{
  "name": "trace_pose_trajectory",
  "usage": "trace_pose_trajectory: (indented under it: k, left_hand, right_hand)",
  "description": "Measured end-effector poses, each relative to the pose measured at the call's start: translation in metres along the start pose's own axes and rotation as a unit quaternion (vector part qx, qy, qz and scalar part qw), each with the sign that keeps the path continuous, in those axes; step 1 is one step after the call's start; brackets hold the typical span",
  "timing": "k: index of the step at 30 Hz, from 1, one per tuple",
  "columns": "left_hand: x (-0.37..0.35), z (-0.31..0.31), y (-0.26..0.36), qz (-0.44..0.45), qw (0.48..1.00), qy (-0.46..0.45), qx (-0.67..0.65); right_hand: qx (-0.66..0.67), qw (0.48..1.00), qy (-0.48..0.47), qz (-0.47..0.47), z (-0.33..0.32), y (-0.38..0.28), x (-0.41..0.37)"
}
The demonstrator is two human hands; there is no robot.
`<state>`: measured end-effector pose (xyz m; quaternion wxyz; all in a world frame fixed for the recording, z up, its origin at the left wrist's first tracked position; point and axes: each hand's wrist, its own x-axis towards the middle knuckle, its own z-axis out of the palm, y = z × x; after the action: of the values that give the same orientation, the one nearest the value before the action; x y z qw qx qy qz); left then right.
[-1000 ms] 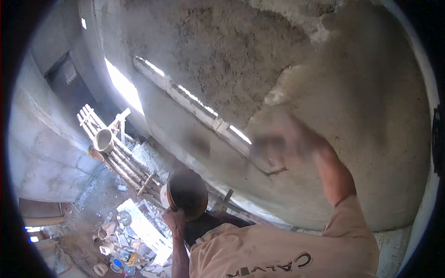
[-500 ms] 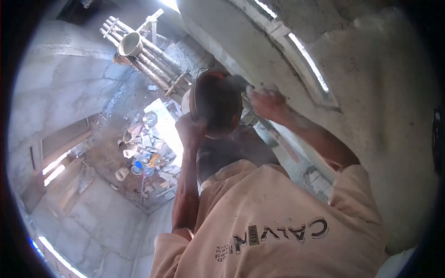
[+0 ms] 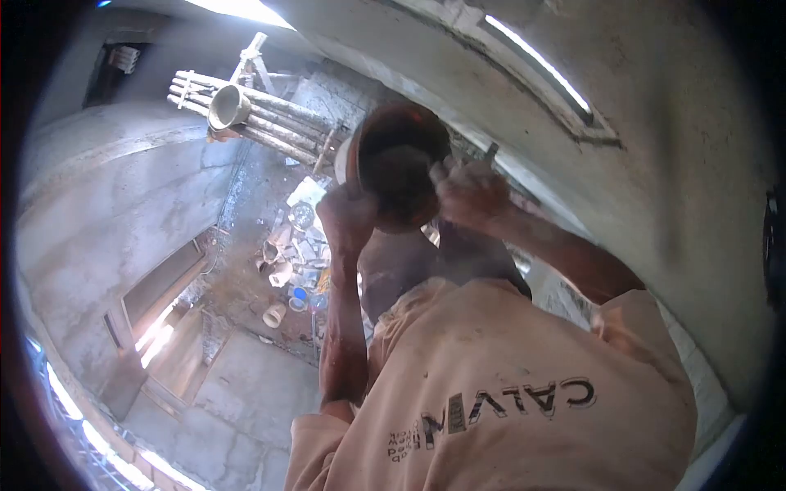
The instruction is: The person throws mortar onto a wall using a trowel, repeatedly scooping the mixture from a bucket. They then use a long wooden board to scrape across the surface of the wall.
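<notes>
A round, dark-bellied bucket (image 3: 403, 123) is tilted toward me in front of my legs, with a greyish mass inside that is too dim to make out. My left hand (image 3: 348, 214) is closed on its near left rim. At the opposite side, my right hand (image 3: 473, 193) is wrapped round what looks like a trowel (image 3: 491, 152); only a short handle end sticks out past the fist. The blade is blurred against the dark inside of the bucket.
Log scaffolding (image 3: 282, 123) stands ahead with another bowl (image 3: 228, 107) on it. Rubble, containers and a blue lid (image 3: 300, 294) lie on the floor far below left. A plastered wall (image 3: 655, 188) with a narrow slit opening rises close on the right.
My right hand has moved down and slightly right, nearer the bucket's lower right side. The bucket has tipped, showing more of its inside. My view has turned a little.
</notes>
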<state>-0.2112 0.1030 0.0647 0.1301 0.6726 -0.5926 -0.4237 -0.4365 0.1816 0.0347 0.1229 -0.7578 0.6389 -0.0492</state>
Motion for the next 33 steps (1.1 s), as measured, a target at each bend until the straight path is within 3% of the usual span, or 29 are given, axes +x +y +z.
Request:
trace_pose_trajectory:
  k: [2,5,6,9,10,12,14,17,20,23,24,28,31,33]
  left_hand:
    - [-0.005,0.001,0.013,-0.011,0.999,0.002,-0.034]
    - [-0.008,0.005,0.026,-0.02,1.0,0.007,0.012]
    - [-0.006,0.01,0.014,-0.008,1.0,0.01,-0.021]
    - [0.002,0.014,0.001,0.022,0.999,0.023,-0.01]
    - [-0.004,0.012,-0.003,0.012,1.0,0.009,-0.005]
    - [-0.006,0.011,0.001,0.004,1.0,-0.004,-0.005]
    - [-0.012,0.009,0.028,-0.005,1.0,-0.003,-0.03]
    - [-0.021,0.011,0.019,-0.018,0.998,-0.012,-0.057]
    - [-0.027,0.013,0.01,-0.038,0.994,0.005,-0.097]
    - [-0.024,0.01,-0.002,-0.031,0.991,0.022,-0.129]
    - [-0.023,0.01,-0.006,-0.042,0.989,0.025,-0.138]
    - [-0.026,0.003,0.004,-0.018,0.999,0.026,-0.026]
    - [-0.032,0.02,-0.018,-0.043,0.976,0.063,-0.206]
    - [-0.037,0.026,-0.024,-0.028,0.981,0.082,-0.171]
  right_hand:
    - [0.005,0.995,0.07,0.071,-0.015,0.024,-0.008]
    - [-0.049,0.987,0.155,0.018,0.037,0.038,-0.018]
    - [-0.064,0.993,0.094,0.023,0.052,0.02,-0.024]
    - [0.032,0.996,0.055,0.057,-0.024,0.003,-0.017]
    - [0.06,0.991,0.049,0.109,-0.03,0.006,-0.02]
    - [-0.038,0.992,0.038,0.111,-0.016,0.028,-0.029]
    - [0.11,0.977,-0.042,0.175,0.042,0.042,-0.025]
    - [0.263,0.935,-0.133,0.195,0.049,-0.009,-0.005]
    - [0.268,0.921,-0.201,0.199,0.019,-0.017,-0.003]
    - [0.275,0.917,-0.196,0.211,-0.027,-0.014,-0.016]
    - [0.235,0.952,-0.074,0.18,-0.026,-0.017,-0.024]
    - [0.202,0.952,-0.117,0.199,-0.016,-0.005,-0.009]
    - [0.255,0.941,-0.111,0.192,-0.027,-0.009,-0.03]
    - [0.257,0.935,-0.107,0.221,-0.02,-0.01,-0.024]
